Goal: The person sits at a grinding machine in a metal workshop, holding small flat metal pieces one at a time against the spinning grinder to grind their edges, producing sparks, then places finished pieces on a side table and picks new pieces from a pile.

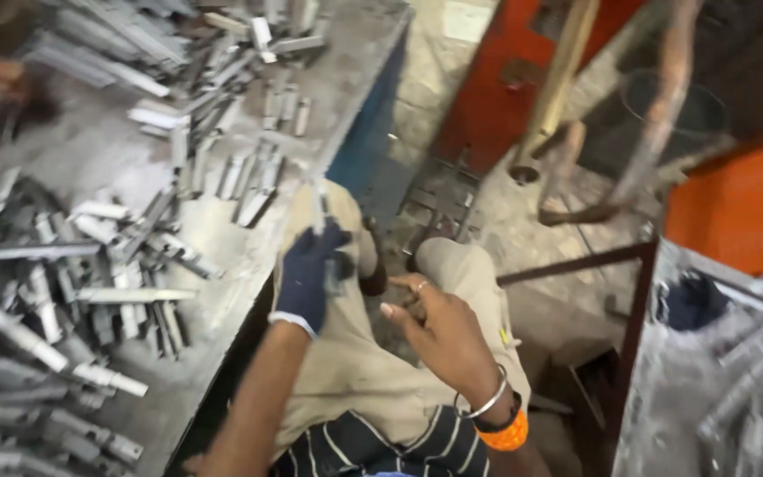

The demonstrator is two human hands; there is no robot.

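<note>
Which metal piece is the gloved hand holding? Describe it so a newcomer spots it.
Start at the grey workbench strewn with short silver metal offcuts. Off its right edge, above the beige trousers, the left hand in a dark blue glove grips a thin silver metal strip. Unlike the offcuts, it stands upright.

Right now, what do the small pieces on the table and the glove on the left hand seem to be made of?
The pieces look like bare metal, perhaps aluminium or steel: dull silver-grey, straight-cut ends, some with a faint shine. The picture is blurred, so the exact metal stays open. The glove on the left hand looks like dark blue knitted fabric with a pale cuff; it is matt and soft-looking.
</note>
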